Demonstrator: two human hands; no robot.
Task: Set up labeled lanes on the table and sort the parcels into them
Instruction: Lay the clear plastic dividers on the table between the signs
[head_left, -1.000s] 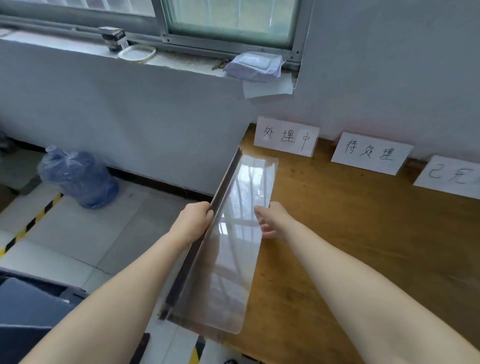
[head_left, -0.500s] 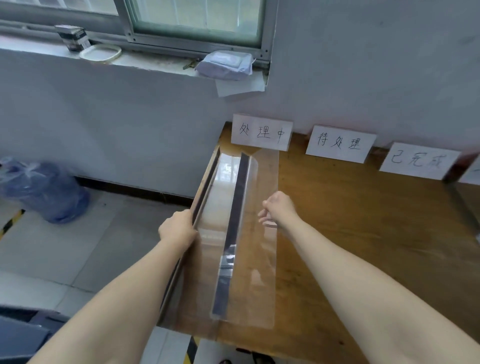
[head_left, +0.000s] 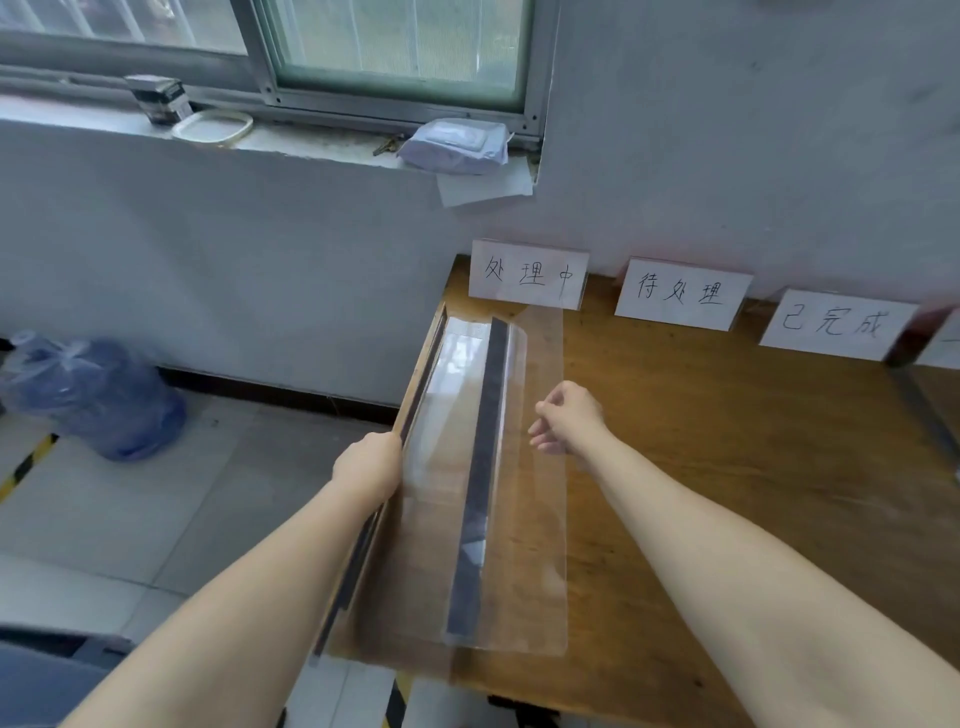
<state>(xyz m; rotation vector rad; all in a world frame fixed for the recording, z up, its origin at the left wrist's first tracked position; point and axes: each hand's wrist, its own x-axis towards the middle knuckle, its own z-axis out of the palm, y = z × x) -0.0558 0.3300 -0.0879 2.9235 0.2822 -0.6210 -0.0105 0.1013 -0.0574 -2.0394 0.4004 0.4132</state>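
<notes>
Fingers of the left hand curl round the left edge of a clear sheet, gripping it where it meets the table's side. Fingers of the right hand are bent in, pinching the same sheet near its right edge. A second ago the sheet stood tilted up on that left edge, catching glare. Now it lies nearly flat between the two hands, much as it did half a second ago, and a dark strip shows running lengthwise between the two sets of fingertips. Another dark strip follows the edge beyond the left fingers.

Just past the fingertips, three white cards with handwritten characters lean on the wall, which is grey. The first card is just beside the sheet's far end. The second and third stand off to the right of the right hand. Sheet and cards sit on a wooden table.

Left of the left hand, down on the tiled floor, a blue water jug is wrapped in a clear bag. Farther beyond the fingers, the window sill holds a small dark box, a shallow white dish and a soft white packet.
</notes>
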